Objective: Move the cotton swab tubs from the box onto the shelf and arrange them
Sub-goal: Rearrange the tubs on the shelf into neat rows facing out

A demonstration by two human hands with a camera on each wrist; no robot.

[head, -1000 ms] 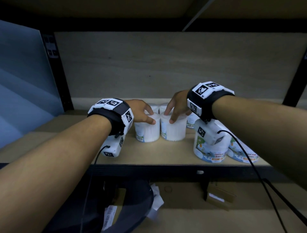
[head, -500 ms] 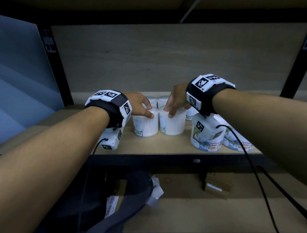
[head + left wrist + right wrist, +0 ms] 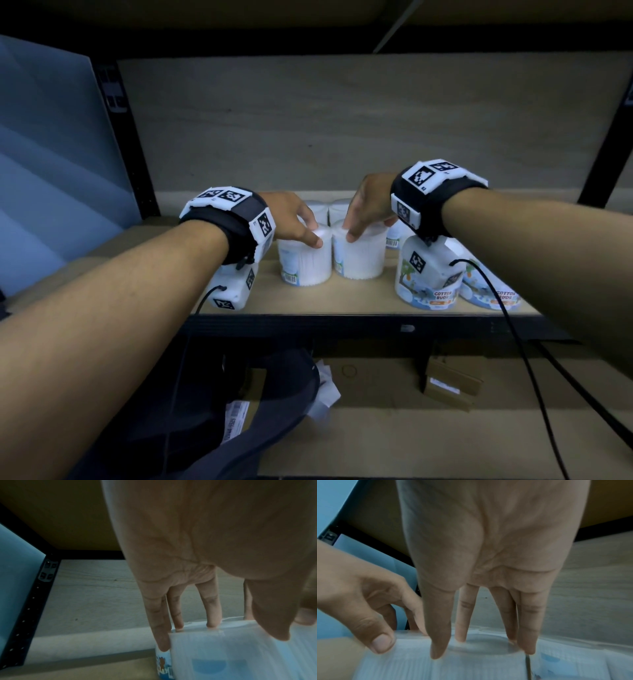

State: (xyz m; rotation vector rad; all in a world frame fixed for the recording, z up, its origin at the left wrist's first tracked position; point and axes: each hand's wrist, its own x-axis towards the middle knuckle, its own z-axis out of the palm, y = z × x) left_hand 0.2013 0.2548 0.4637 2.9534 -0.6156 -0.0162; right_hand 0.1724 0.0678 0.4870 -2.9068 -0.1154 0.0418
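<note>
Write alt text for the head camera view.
Two hands, left hand and right hand, each grip the top of a white cotton swab tub on a wooden shelf; more tubs stand behind and right.

Back-row tubs (image 3: 337, 209): largely hidden behind both hands; only the lids are seen.
Labelled tub (image 3: 426, 279): upper part is covered by the right wrist camera (image 3: 432, 265).
Right wrist view: the tub (image 3: 471, 661) is blurred (print unreadable).
Left wrist view: the tub (image 3: 231, 653) is cut off by the bottom edge.
</note>
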